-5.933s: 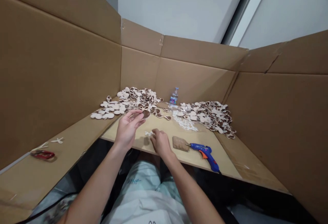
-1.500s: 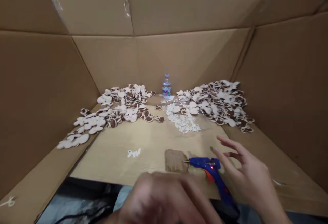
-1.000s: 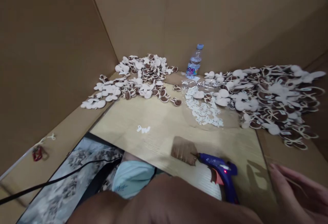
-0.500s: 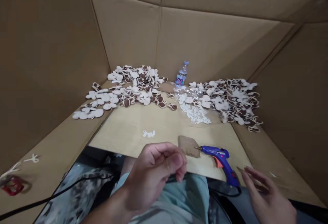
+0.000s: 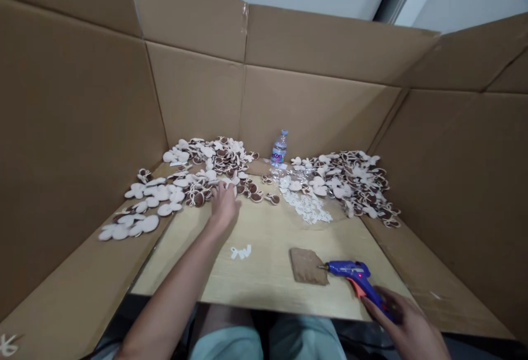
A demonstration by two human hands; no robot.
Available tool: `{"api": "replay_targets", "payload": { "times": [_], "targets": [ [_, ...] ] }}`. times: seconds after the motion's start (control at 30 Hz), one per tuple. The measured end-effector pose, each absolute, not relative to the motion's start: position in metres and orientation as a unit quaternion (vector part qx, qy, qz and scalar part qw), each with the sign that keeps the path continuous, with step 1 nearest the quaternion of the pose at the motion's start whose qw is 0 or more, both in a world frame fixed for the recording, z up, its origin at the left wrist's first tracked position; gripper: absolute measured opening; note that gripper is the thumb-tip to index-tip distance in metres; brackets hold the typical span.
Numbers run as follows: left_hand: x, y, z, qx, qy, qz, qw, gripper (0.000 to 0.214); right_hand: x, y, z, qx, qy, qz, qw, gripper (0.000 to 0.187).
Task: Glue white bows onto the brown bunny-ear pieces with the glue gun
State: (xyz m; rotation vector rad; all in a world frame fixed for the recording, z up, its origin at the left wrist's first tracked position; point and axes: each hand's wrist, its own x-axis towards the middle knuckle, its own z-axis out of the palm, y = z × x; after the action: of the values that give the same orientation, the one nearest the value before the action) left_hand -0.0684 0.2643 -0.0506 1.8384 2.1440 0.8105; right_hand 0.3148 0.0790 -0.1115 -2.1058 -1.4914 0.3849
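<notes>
The right hand (image 5: 406, 319) has just dropped onto the grip of a blue hot glue gun (image 5: 350, 275), fingers curved over it, though whether they are clamped I cannot tell. The left hand (image 5: 224, 206) has reached out, fingers together, to the near edge of a heap of cream-and-brown ear-shaped cutouts (image 5: 206, 165) at centre left, with no piece clearly held. Between the hands lie a few small white cutouts (image 5: 241, 252) on the pale board (image 5: 264, 288), with a brown pad (image 5: 308, 266) at the gun's nozzle.
</notes>
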Motion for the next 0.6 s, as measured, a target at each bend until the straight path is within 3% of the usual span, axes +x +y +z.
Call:
{"api": "replay_targets", "payload": {
  "times": [0.2, 0.43, 0.6],
  "targets": [
    [-0.071, 0.274, -0.06, 0.655, 0.733, 0.185, 0.015, 0.034, 0.301, 0.088, -0.101, -0.728, -0.597, 0.139, 0.305, 0.038],
    [-0.059, 0.277, -0.055, 0.654, 0.748, 0.111, -0.022, 0.036, 0.291, 0.091, -0.093, -0.697, -0.548, 0.208, 0.412, 0.044],
    [-0.059, 0.277, -0.047, 0.658, 0.75, 0.069, -0.021, 0.036, 0.282, 0.089, -0.088, -0.663, -0.54, 0.283, 0.435, 0.044]
  ]
}}
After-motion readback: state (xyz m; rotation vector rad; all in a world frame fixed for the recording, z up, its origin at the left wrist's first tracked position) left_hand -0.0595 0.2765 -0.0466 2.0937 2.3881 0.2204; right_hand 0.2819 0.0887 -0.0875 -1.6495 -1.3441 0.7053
